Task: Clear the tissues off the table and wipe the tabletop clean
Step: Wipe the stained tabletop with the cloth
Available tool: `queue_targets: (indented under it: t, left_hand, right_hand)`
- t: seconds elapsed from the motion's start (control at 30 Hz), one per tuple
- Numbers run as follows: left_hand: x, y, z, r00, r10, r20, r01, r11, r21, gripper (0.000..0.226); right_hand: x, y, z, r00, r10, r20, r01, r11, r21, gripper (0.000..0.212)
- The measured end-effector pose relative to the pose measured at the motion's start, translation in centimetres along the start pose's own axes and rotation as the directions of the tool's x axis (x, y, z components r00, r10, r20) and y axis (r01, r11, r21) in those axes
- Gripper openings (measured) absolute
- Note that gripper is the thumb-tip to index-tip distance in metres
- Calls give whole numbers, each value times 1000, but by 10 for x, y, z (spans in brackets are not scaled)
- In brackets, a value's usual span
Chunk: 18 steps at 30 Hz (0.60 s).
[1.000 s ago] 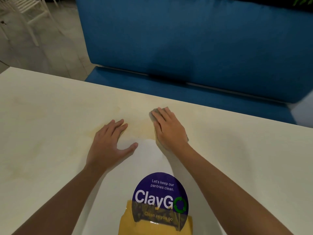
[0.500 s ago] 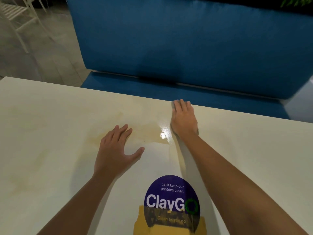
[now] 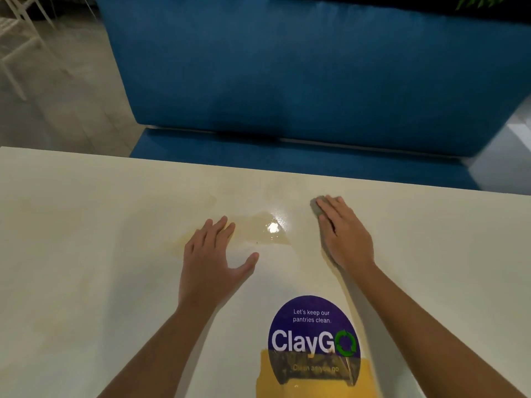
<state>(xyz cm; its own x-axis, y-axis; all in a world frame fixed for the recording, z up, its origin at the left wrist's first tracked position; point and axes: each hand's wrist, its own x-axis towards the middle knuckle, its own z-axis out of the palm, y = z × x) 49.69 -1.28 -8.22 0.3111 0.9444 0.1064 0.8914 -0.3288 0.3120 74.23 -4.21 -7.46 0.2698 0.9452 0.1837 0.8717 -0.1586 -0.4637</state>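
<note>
Here, the right hand point(image 3: 346, 234) lies flat on a grey cloth point(image 3: 316, 206), close to the far edge of the table point(image 3: 86, 239). Its fingers are straight and close together, and they push the cloth down. I think the flat hand is there so the whole cloth rubs the top. Only a small bit of cloth peeks out past the fingertips and along the thumb side.

The left hand point(image 3: 211, 259) rests flat on the table too, nearer the middle. Its fingers are straight and side by side, and the thumb sticks out wide. It holds nothing. It looks like it is there to lean on while the other hand wipes.

Between the two hands is a shiny yellowish wet patch point(image 3: 267, 231) with a bright spot of light on it. That bit probably needs more wiping.

I see no tissues on the part of the table that shows.

By the near edge is a round purple sticker point(image 3: 313, 334). It says "Let's keep our pantries clean." and "ClayGO" in big letters, with green arrows for the O. Lower down it says "Clean as you go", but that part is dim. A yellow patch point(image 3: 267, 377) covers the bottom of the sticker.

A blue bench point(image 3: 287, 81) sits past the far edge.
</note>
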Motion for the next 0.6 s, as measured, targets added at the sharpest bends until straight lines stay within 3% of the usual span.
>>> queue_targets:
  t: [0.1,0.17,0.23,0.33,0.47,0.53,0.6]
  left_hand:
    - [0,-1,1,1000,2,-2,-2,1000,-3,79]
    - [1,-1,1,1000,6,-7,-6,1000,-4,78]
    - [2,0,2,1000,5,2,-5,1000,5,79]
    - [3,2,3,1000,-3,18,3,1000,15,81]
    - [3,0,2,1000,18,20,-18,1000,-9,79]
    - [2,-2,1,999,37,29,-35,998,-44,78]
    - [3,-6,-2,996,80,40,-75,992,-103,73]
  right_hand:
    - [-1,-18,16,974,202,-101,-211,973,-97,46]
    - [-2,-43,29,959,243,-147,-261,958,-120,48]
    - [-3,-68,44,981,170,-96,-181,976,-124,50]
    - [-12,-85,60,998,-62,6,62,963,-261,58]
    - [-28,-67,35,951,-282,126,297,947,-126,37]
    - [-37,-48,20,943,-301,145,316,944,-95,37]
    - [-39,-33,10,979,-196,62,200,978,-61,38]
